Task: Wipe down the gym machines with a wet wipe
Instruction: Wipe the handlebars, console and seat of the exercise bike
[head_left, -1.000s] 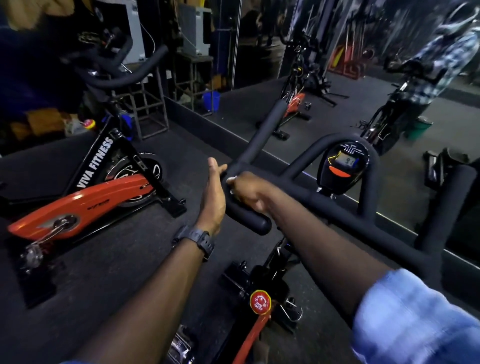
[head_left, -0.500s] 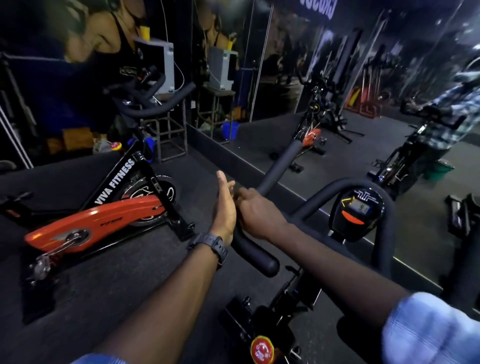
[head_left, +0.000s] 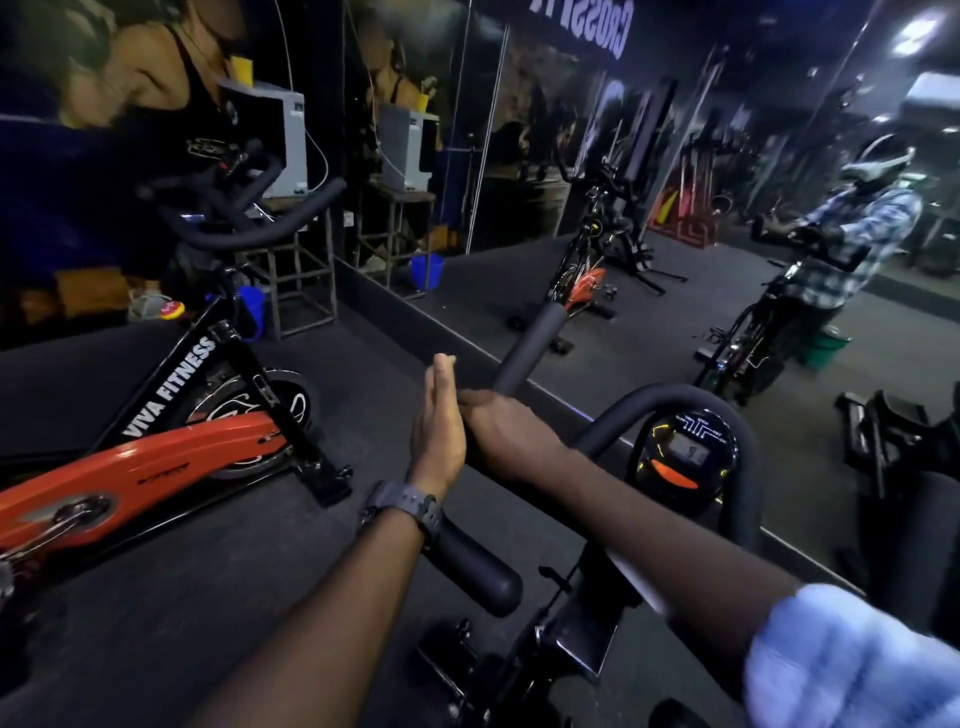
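Observation:
A spin bike's black padded handlebar (head_left: 524, 348) runs from near me up toward the mirror. My right hand (head_left: 501, 431) is curled round its left bar, about midway along it. No wet wipe shows; whatever lies under that hand is hidden. My left hand (head_left: 439, 426) stands edge-on beside the same bar with fingers straight, its palm facing the bar and my right hand. A dark watch (head_left: 405, 506) sits on my left wrist. The bike's round console (head_left: 685, 457) with a small display sits inside the handlebar loop.
A second spin bike (head_left: 156, 457), orange and black and marked VIVA FITNESS, stands to the left on the dark rubber floor. A wall mirror (head_left: 675, 234) ahead reflects bikes and a person in a checked shirt. A blue bucket (head_left: 252, 306) and metal stands sit at the back.
My right hand has slid up the bar, away from its near end, which now shows bare. My left hand followed alongside. The camera has tilted up.

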